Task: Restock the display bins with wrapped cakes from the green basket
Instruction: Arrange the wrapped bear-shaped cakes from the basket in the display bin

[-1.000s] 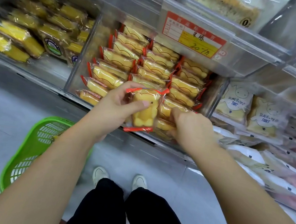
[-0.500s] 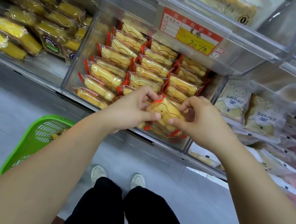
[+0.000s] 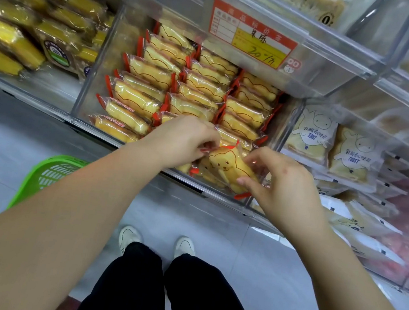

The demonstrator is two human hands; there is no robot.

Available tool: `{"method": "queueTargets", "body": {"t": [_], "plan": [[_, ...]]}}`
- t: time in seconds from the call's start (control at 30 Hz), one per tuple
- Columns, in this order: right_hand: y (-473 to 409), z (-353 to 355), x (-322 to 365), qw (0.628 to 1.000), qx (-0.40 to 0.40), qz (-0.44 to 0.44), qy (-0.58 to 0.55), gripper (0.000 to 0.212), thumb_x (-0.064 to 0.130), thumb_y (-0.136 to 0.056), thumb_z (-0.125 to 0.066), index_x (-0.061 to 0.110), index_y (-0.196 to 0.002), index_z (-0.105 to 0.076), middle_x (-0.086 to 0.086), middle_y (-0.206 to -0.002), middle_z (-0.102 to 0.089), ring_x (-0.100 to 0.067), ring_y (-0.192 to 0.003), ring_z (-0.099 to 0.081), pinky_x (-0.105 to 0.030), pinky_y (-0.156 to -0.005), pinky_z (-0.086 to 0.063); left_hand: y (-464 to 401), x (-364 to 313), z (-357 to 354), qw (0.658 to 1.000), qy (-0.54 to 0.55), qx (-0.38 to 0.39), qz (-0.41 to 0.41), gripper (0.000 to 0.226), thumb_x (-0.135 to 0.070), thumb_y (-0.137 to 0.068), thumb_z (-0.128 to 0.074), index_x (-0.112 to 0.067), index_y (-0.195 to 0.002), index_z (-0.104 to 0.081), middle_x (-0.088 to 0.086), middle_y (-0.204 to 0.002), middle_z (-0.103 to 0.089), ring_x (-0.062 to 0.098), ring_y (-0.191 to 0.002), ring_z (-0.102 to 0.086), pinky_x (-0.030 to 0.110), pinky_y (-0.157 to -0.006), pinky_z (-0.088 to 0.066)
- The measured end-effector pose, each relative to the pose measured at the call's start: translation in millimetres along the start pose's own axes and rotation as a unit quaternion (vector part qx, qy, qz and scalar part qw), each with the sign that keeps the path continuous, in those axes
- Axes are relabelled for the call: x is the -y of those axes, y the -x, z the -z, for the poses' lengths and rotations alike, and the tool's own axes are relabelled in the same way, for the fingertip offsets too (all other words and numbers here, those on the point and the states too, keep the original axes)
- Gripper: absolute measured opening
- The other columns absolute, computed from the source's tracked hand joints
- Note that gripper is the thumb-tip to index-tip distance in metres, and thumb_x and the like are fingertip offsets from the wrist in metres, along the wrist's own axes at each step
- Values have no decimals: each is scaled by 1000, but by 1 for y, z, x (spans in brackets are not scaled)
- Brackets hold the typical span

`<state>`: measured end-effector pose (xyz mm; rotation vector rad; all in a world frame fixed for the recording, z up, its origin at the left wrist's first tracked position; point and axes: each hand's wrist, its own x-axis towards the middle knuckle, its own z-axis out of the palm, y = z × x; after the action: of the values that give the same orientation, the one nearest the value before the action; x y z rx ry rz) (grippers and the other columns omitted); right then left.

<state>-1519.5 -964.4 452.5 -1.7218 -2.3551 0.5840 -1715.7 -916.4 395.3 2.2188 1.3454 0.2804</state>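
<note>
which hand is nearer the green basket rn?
Left. The left hand is up at the bin front, holding the bear cake, above and right of the green basket; the right hand is further right still.

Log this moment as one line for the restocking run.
step: placing bear cake in middle bin | left hand: pinching wrapper | right hand: gripping cake | basket: on floor

Orange-yellow price tag [image 3: 252,37], toast packs [image 3: 310,135], grey floor [image 3: 251,244], 2 white shoes [image 3: 130,236]
</note>
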Motion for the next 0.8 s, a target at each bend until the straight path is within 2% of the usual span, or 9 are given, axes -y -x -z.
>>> {"method": "queueTargets", "body": {"t": [0.1,0.2,0.3,0.4,0.47,0.57,0.7,0.8], "plan": [[3,-5,8,996,18,63,66,26,20,-69,-78,16,-91,-64,-3,-80,-63,-26,-79,-59,-34,-59,-47,-3,6,4,996,73,-7,43,12,-12,-80,-69,-21,-88,-71,-12,-85,-61,4,-76,-55,21,-72,-47],[4,-20,18,985,30,82,148,26,6,-69,-75,11,-91,-63,-7,-79,-60,-30,-77,-59,-30,-49,-39,-3,6,6,989,124,-14,80,10,-16,-79,-72,-25,-83,-71,-23,-76,-56,-5,-72,-55,14,-67,-45],[-2,-34,20,980,80,47,177,29,9,-83,-61,17,-109,-53,-2,-96,-54,-24,-95,-52,-29,-59,-36,0,2,2,985,143,-25,88,12,-14,-77,-74,-25,-78,-70,-19,-72,-60,-3,-67,-58,20,-67,-51],[-13,-31,14,978,142,42,147,26,11,-87,-55,17,-112,-56,-4,-100,-57,-27,-98,-55,-32,-72,-47,6,0,-2,978,180,-39,98,13,-14,-76,-75,-25,-78,-70,-10,-77,-66,3,-70,-62,25,-72,-56],[-20,-26,11,973,195,41,117,26,16,-88,-54,17,-112,-62,-7,-101,-61,-29,-97,-57,-38,-81,-49,11,1,-3,973,208,-33,99,14,-15,-77,-74,-26,-85,-71,-10,-83,-68,2,-74,-65,22,-75,-56],[-26,-23,10,972,215,19,92,28,20,-87,-60,21,-114,-63,-5,-104,-61,-27,-97,-57,-37,-83,-48,19,4,-1,963,249,-22,104,17,-21,-77,-73,-32,-90,-69,-16,-90,-68,-3,-80,-65,15,-78,-53],[-31,-36,16,973,204,9,106,22,11,-83,-59,16,-105,-59,-8,-99,-61,-30,-92,-58,-36,-75,-49,28,5,-1,972,221,-11,86,24,-32,-70,-78,-34,-91,-66,-18,-88,-62,-2,-85,-58,8,-73,-44],[-36,-39,18,968,216,21,122,25,9,-82,-59,17,-106,-57,-10,-97,-63,-31,-91,-59,-35,-72,-50,27,3,-4,984,156,-4,82,31,-26,-70,-79,-25,-98,-68,-10,-91,-59,7,-83,-53,20,-71,-40]]}}
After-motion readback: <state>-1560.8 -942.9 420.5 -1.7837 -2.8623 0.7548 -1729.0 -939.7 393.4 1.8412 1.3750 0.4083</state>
